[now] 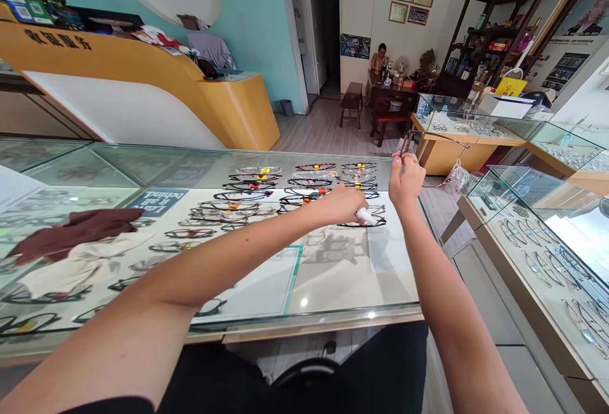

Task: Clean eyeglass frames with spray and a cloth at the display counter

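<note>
Pale wood-plank floor (307, 131) stretches behind the glass counter (342, 284), a flat, clear-paned case with a wooden front edge. Above its right half, the left hand (345, 205) curls snugly around 1 smooth, white, rounded object (366, 216). By the counter's far right corner, the right hand (406, 181) pinches 1 thin, dark pair of glasses (406, 142). Crumpled brown cloth (71, 230) and cream cloth (83, 263) drape the counter's left part.
</note>
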`<action>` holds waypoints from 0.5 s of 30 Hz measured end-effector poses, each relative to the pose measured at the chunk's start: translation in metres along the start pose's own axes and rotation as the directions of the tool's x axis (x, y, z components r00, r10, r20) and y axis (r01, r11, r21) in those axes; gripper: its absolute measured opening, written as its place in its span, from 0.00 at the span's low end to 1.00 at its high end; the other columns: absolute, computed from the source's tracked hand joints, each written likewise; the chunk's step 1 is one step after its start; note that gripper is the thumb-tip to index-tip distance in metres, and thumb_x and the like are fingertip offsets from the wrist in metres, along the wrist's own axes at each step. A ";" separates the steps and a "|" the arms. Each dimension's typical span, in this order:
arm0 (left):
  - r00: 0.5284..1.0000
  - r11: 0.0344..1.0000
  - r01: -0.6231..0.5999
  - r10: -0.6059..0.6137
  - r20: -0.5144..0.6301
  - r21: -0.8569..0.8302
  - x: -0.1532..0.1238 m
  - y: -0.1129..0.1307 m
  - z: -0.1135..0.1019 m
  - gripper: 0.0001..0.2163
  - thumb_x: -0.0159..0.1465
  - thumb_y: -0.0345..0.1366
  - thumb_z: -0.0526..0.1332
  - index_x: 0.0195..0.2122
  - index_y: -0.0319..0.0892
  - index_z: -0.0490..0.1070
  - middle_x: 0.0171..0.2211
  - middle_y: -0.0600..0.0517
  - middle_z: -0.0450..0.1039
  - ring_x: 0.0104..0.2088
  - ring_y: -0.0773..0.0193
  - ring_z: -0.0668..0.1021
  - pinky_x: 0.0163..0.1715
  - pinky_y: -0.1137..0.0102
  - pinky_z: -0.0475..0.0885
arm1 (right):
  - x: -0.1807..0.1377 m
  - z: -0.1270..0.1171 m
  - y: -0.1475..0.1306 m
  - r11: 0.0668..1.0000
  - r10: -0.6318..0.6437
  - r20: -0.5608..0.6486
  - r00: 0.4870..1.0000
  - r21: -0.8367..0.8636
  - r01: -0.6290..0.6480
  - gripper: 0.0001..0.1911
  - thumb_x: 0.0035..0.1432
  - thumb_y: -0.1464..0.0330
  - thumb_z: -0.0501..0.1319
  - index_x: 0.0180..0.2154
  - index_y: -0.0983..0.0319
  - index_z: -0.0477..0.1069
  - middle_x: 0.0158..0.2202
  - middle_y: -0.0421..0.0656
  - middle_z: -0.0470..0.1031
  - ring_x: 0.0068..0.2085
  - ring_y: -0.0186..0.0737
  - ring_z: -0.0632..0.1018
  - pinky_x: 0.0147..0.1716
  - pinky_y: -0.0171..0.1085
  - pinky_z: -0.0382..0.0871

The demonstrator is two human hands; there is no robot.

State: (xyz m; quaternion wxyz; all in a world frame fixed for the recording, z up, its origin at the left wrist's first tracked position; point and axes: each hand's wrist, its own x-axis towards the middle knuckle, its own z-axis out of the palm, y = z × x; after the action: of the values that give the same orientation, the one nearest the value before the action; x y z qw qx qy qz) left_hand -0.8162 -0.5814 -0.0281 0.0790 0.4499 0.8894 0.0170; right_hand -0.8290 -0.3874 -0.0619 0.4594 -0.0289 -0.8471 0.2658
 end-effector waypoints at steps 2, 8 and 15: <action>1.000 1.000 0.012 -0.012 -0.019 0.020 0.003 0.000 0.003 0.05 0.66 0.40 0.71 0.36 0.45 0.82 0.44 0.50 0.84 0.45 0.54 0.82 0.39 0.65 0.60 | 0.000 -0.001 0.000 1.000 0.003 0.006 1.000 0.002 -0.003 0.19 0.77 0.62 0.46 0.46 0.59 0.74 0.51 0.51 0.81 0.52 0.49 0.81 0.52 0.46 0.63; 0.997 0.997 0.064 -0.062 -0.042 0.034 0.013 -0.010 0.001 0.06 0.65 0.41 0.72 0.38 0.45 0.82 0.48 0.49 0.84 0.48 0.51 0.83 0.45 0.63 0.64 | 0.000 -0.002 0.000 1.000 0.013 0.023 1.000 0.012 -0.013 0.19 0.77 0.62 0.46 0.46 0.60 0.75 0.51 0.52 0.80 0.52 0.49 0.80 0.54 0.46 0.63; 0.928 0.915 -0.032 -0.122 -0.352 -0.402 -0.028 -0.025 -0.024 0.17 0.65 0.49 0.69 0.29 0.43 0.71 0.32 0.53 0.76 0.35 0.60 0.77 0.36 0.67 0.63 | -0.004 -0.008 0.000 0.999 0.037 0.051 0.998 0.018 -0.038 0.18 0.75 0.63 0.47 0.44 0.60 0.75 0.50 0.53 0.82 0.53 0.51 0.80 0.53 0.48 0.64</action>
State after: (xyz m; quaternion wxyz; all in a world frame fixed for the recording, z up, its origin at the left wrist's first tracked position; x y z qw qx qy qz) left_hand -0.8234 -0.6178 -0.0031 0.0008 0.3919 0.8760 0.2813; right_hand -0.8202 -0.3852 -0.0607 0.4329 -0.0338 -0.8552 0.2830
